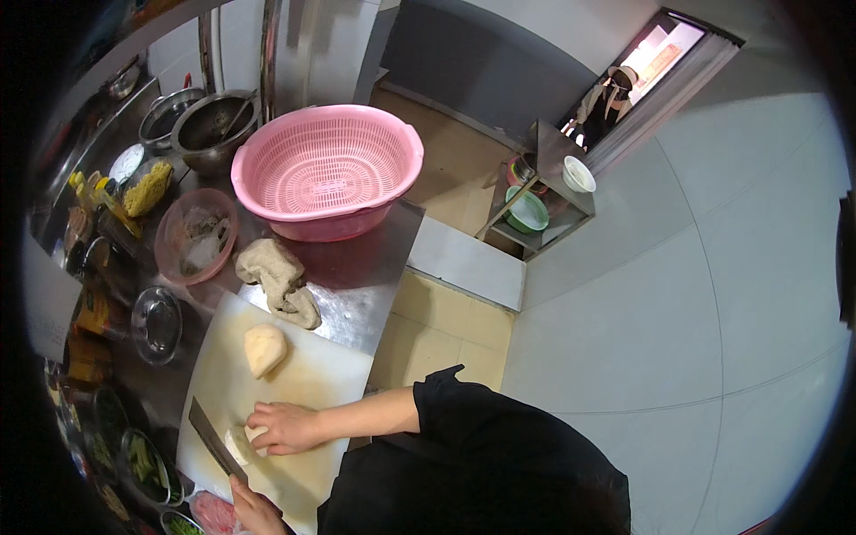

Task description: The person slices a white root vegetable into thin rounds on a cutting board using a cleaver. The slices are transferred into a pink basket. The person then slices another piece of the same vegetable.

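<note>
My left hand (pixel 255 509) grips the handle of a kitchen knife (pixel 215 438) at the lower edge of the view. Its broad, dark blade stands beside a cut piece of pale peeled vegetable (pixel 237 446), perhaps potato. With bent fingers my right hand (pixel 286 428) holds another pale vegetable piece (pixel 257 436) against the white cutting board (pixel 214 374). That piece is partly covered by my fingers. A larger peeled vegetable chunk (pixel 265 350) lies farther up the board, apart from both hands.
Past the board lie a crumpled beige cloth (pixel 277 277) and a pink colander in a basin (pixel 328 167). A pink bowl (pixel 196 234), steel pots (pixel 214 130) and dishes of cut greens (pixel 144 465) line the counter. A person (pixel 608 100) stands at the doorway.
</note>
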A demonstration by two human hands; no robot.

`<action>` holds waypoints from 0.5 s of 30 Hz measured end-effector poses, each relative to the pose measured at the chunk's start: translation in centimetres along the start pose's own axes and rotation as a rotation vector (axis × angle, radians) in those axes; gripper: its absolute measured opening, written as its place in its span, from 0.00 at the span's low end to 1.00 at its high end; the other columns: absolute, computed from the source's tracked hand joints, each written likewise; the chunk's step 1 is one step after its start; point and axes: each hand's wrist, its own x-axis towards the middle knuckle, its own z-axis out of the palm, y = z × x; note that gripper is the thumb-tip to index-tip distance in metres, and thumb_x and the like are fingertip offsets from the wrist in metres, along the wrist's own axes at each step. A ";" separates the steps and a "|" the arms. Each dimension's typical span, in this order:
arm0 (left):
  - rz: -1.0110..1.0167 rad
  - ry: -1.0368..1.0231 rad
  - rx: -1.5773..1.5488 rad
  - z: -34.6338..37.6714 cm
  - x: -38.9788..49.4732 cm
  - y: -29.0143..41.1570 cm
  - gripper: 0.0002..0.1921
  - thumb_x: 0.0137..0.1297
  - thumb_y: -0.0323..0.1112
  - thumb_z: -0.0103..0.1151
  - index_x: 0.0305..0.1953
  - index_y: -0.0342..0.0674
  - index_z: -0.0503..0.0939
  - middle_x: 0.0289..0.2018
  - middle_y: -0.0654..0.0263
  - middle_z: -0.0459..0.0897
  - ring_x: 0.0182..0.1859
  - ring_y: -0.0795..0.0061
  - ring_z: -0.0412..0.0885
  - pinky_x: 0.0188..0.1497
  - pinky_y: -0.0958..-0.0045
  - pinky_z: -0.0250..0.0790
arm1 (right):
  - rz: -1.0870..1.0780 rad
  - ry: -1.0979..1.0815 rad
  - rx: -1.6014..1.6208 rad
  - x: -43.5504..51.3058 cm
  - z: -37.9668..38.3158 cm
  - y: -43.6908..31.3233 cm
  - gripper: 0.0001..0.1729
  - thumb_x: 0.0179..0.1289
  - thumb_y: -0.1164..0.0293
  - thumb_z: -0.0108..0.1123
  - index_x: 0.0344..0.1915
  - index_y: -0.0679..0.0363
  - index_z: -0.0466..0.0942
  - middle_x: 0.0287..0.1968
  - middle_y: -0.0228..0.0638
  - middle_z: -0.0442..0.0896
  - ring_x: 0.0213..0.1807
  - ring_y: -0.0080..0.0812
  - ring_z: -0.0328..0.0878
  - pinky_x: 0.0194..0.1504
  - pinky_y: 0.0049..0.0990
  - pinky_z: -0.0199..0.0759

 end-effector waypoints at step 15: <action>-0.069 0.024 -0.156 -0.5 0.0 -0.3 0.39 0.82 0.61 0.37 0.40 0.21 0.79 0.20 0.47 0.73 0.25 0.56 0.69 0.27 0.53 0.63 | -0.051 1.017 -1.576 -5.9 -39.8 -13.5 0.48 0.64 0.54 0.72 0.75 0.66 0.64 0.80 0.54 0.56 0.84 0.59 0.41 0.80 0.56 0.32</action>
